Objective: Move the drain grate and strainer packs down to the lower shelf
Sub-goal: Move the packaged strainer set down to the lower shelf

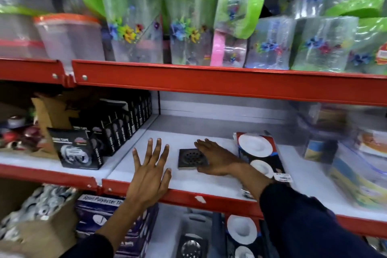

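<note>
A square dark metal drain grate point(189, 158) lies flat on the white middle shelf point(188, 182). My right hand point(213, 159) rests over its right edge, fingers extended flat, not closed around it. My left hand point(150, 169) hovers spread open just left of the grate, holding nothing. To the right of my right hand lies a strainer pack point(257, 153) with white round discs on a dark card. On the lower shelf another drain grate point(190, 245) and another strainer pack point(240, 234) are partly visible between my forearms.
Black tape boxes point(100, 142) line the middle shelf's left side. Clear plastic-wrapped containers point(351, 153) crowd its right. Green-lidded jars point(132, 16) fill the top shelf. A blue thread box point(100, 213) and a cardboard box of rings point(39, 205) sit lower left.
</note>
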`<state>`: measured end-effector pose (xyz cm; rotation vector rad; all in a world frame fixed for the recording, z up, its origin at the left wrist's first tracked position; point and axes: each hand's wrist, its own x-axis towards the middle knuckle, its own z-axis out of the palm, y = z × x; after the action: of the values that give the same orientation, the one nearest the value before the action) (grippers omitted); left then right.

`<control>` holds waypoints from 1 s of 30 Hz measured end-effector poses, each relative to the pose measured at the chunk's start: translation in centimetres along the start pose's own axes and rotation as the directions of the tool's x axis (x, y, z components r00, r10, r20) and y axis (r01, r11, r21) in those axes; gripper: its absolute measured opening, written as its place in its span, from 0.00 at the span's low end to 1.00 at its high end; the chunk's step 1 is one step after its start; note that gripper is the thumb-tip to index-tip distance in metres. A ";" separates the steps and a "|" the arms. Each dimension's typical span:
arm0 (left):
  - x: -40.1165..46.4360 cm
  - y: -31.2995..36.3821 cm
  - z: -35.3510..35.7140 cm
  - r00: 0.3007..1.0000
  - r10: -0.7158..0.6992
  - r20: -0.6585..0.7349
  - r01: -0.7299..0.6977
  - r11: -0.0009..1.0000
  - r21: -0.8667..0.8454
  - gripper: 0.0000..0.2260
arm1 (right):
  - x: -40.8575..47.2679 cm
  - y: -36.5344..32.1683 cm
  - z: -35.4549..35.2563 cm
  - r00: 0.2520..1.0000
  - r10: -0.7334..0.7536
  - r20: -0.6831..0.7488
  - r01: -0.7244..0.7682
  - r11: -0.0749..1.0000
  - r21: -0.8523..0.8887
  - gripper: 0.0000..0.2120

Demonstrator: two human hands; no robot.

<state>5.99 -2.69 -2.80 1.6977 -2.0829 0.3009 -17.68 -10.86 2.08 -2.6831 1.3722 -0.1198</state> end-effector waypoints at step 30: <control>-0.3 -1.7 1.3 1.000 -0.026 -0.012 0.024 0.992 -0.125 0.34 | -13.8 -5.9 4.5 0.916 -0.320 -0.243 0.303 0.947 -0.107 0.41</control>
<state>7.44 -3.32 -4.24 1.6421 -2.0252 0.1699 -20.47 4.11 -1.73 -3.0108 1.0021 -0.4775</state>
